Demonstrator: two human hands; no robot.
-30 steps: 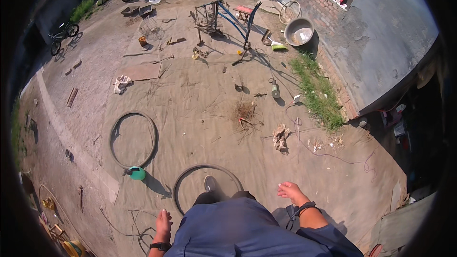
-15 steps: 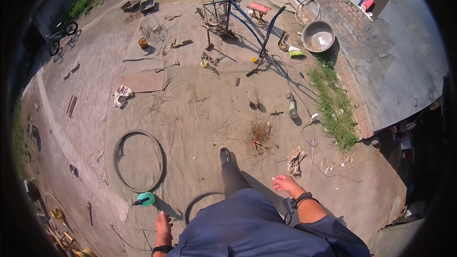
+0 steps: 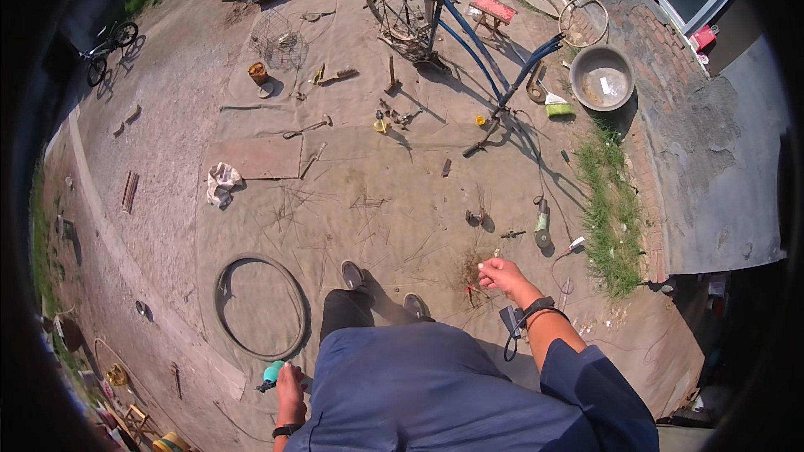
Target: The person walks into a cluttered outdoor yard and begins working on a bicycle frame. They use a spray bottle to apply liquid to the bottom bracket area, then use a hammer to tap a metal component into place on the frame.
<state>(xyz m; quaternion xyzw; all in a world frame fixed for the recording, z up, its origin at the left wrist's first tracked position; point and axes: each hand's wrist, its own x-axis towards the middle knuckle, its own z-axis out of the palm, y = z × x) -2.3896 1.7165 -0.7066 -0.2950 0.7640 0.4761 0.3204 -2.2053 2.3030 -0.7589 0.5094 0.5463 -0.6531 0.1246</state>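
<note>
Left hand half curled, overlapping the green bottle near left; can't tell from this angle if it's gripping or just above it. Right hand loosely curled, nothing seen in it, red tool just left. Tire lies flat, left, beyond the bottle. Grinder farther right; frame far, basin far right.

The bottle is coloured teal, the tyre grey and the bicycle frame blue. Navy is seen on the shirt, and the red stool is patterned palely.
</note>
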